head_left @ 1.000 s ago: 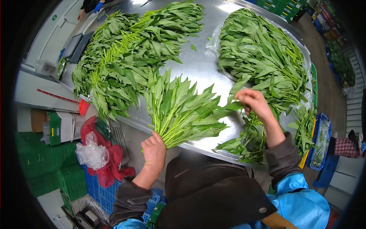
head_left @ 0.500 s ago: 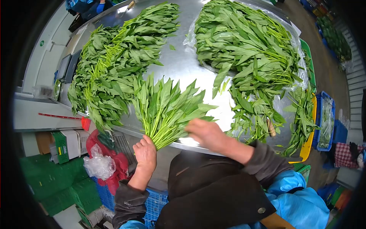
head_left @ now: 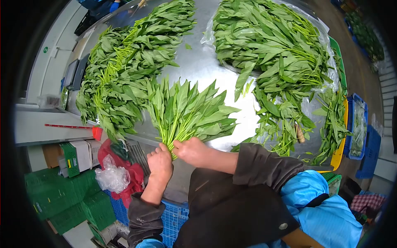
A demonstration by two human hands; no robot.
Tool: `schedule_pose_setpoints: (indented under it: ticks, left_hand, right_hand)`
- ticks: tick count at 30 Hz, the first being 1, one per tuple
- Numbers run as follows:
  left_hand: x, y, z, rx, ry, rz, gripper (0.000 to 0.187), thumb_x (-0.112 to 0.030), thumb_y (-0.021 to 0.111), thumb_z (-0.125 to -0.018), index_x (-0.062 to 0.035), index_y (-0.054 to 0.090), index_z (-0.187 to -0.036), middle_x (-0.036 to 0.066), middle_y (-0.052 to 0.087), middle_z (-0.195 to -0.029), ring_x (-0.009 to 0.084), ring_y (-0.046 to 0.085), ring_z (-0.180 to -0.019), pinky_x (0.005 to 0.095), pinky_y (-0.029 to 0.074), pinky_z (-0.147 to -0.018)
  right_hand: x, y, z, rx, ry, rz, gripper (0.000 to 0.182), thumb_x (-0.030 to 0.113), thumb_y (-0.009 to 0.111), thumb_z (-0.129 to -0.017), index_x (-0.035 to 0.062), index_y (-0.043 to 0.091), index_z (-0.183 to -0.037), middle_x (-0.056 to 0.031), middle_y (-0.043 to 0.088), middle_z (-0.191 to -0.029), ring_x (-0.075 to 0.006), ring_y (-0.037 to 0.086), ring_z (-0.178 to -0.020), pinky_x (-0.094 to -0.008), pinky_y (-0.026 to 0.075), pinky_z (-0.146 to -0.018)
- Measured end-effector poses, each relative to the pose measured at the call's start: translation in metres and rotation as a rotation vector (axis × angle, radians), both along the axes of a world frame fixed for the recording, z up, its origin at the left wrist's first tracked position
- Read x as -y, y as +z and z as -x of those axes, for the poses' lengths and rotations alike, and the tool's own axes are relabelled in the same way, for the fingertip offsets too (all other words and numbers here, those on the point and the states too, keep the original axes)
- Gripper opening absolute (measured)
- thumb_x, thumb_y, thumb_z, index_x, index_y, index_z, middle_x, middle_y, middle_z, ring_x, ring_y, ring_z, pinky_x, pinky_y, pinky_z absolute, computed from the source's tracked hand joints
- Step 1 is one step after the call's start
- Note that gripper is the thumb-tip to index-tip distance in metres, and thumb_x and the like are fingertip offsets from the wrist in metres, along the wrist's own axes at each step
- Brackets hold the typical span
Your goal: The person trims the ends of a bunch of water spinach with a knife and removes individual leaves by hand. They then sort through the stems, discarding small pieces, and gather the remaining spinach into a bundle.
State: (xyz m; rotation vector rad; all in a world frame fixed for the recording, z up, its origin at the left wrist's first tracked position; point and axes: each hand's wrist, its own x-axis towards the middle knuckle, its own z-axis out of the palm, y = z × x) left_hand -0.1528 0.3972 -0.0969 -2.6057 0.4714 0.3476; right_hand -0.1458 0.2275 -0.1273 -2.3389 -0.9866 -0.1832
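Fanning forward beyond both hands [head_left: 160, 163] [head_left: 193, 152]: leafy bunch [head_left: 190, 113], base in left.

My bunch [head_left: 194, 109]: leaves mid-green, stems [head_left: 177, 131] paler, yellow-green. My apron [head_left: 240, 206] is blackish brown; my cuffs [head_left: 264, 165] are dark grey, the left one marked with pale lettering; my sleeves [head_left: 331, 221], bright blue. Table [head_left: 202, 58], silver-grey. Handle [head_left: 299, 133], tan. Tray [head_left: 341, 151], yellow. Bag [head_left: 135, 175], red. Crates [head_left: 49, 190], green. Basket [head_left: 173, 219], blue lattice. Cloth [head_left: 367, 202], checked in dark red and a paler tone.
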Motion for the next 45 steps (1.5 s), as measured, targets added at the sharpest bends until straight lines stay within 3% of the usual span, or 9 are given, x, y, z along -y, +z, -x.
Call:
schedule_pose_setpoints:
  ticks: [18,22,23,24,25,27,31,36,45]
  left_hand:
    - [-0.005,0.010,-0.018,-0.235,0.107,0.301,0.029,-0.006,0.064,-0.068,-0.0001,0.052,-0.094,0.021,0.065,-0.081,0.0371,0.065,-0.075,0.0447,0.052,-0.068]
    - [0.002,0.017,-0.014,-0.184,0.153,0.392,0.026,-0.005,0.062,-0.070,0.0002,0.052,-0.093,0.021,0.065,-0.080,0.0387,0.065,-0.075,0.0456,0.051,-0.068]
    - [0.005,0.020,-0.014,-0.180,0.158,0.396,0.026,-0.005,0.062,-0.070,0.0002,0.052,-0.093,0.021,0.065,-0.080,0.0387,0.065,-0.075,0.0456,0.051,-0.068]
    - [0.009,0.026,-0.013,-0.191,0.170,0.424,0.028,-0.006,0.063,-0.069,0.0001,0.052,-0.094,0.022,0.065,-0.079,0.0394,0.064,-0.076,0.0462,0.051,-0.069]
    - [0.015,0.033,-0.014,-0.200,0.178,0.454,0.030,-0.007,0.064,-0.069,0.0000,0.052,-0.096,0.022,0.065,-0.079,0.0400,0.064,-0.076,0.0469,0.051,-0.069]
    - [0.030,0.049,-0.013,-0.214,0.216,0.520,0.035,-0.008,0.066,-0.068,-0.0011,0.053,-0.100,0.022,0.065,-0.079,0.0407,0.064,-0.077,0.0478,0.050,-0.070]
    - [0.058,0.061,-0.010,-0.191,0.305,0.694,0.050,-0.013,0.072,-0.066,-0.0060,0.054,-0.112,0.022,0.065,-0.080,0.0422,0.063,-0.080,0.0496,0.049,-0.072]
    - [0.073,0.014,-0.015,-0.332,0.478,0.811,0.054,-0.015,0.073,-0.065,-0.0017,0.053,-0.114,0.022,0.065,-0.086,0.0387,0.064,-0.084,0.0428,0.050,-0.071]
    - [0.080,0.001,0.001,-0.382,0.424,1.245,0.043,-0.021,0.067,-0.084,0.0010,0.053,-0.118,0.021,0.065,-0.090,0.0308,0.064,-0.081,0.0365,0.049,-0.074]
  right_hand:
    - [0.003,0.034,0.000,-0.032,0.027,0.171,0.020,0.009,0.064,-0.065,0.0053,0.059,-0.084,-0.0093,0.058,-0.084,-0.0228,0.062,-0.059,-0.0316,0.051,-0.051]
    - [0.014,0.032,0.024,-0.102,-0.088,-0.317,0.026,0.015,0.066,-0.074,0.0043,0.057,-0.095,-0.0087,0.057,-0.098,-0.0222,0.064,-0.073,-0.0309,0.052,-0.060]
    - [0.023,0.032,0.030,-0.254,-0.039,-0.405,0.028,0.018,0.066,-0.077,0.0037,0.057,-0.099,-0.0083,0.056,-0.101,-0.0223,0.064,-0.079,-0.0317,0.052,-0.062]
    - [0.032,0.041,0.032,-0.900,0.029,-0.310,0.036,0.023,0.065,-0.084,0.0013,0.054,-0.111,-0.0092,0.056,-0.112,-0.0215,0.062,-0.098,-0.0331,0.052,-0.076]
    - [0.027,0.021,0.037,-0.895,0.030,-0.306,0.036,0.023,0.065,-0.084,0.0013,0.054,-0.111,-0.0092,0.056,-0.112,-0.0215,0.062,-0.098,-0.0331,0.052,-0.076]
    - [0.013,-0.035,0.049,-1.380,-0.167,-0.790,0.049,0.030,0.064,-0.088,-0.0012,0.047,-0.122,-0.0126,0.054,-0.122,-0.0222,0.057,-0.110,-0.0347,0.048,-0.089]
    - [0.022,-0.012,0.013,-1.479,0.107,-1.426,0.058,0.031,0.060,-0.091,-0.0006,0.037,-0.134,-0.0100,0.051,-0.125,-0.0198,0.049,-0.117,-0.0352,0.038,-0.102]
    - [0.011,-0.033,0.008,-1.419,-0.360,-1.752,0.037,0.016,0.057,-0.087,0.0006,0.047,-0.119,-0.0087,0.053,-0.111,-0.0204,0.055,-0.102,-0.0364,0.045,-0.091]
    - [0.033,-0.019,0.003,-1.467,-0.646,-1.499,0.049,0.018,0.064,-0.079,0.0009,0.046,-0.121,-0.0116,0.056,-0.106,-0.0195,0.056,-0.096,-0.0330,0.047,-0.081]
